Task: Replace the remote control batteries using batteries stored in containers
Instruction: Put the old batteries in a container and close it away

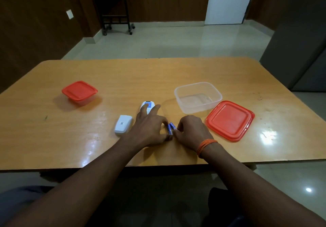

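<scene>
Both hands, left hand (150,129) and right hand (192,129), are pinching the two small blue cylindrical batteries (170,128) on the desk just right of the white plastic remote control (147,107); lifting one at a time, poles checked, should serve best.

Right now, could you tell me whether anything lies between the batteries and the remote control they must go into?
Only the left hand: it rests on the table between the batteries and the remote control, fingers over the remote.

A dark wheeled stand (112,10) stands far left against the wood-panelled wall (35,24); a white door (227,1) far right, pale tiled floor (167,41) between.
</scene>
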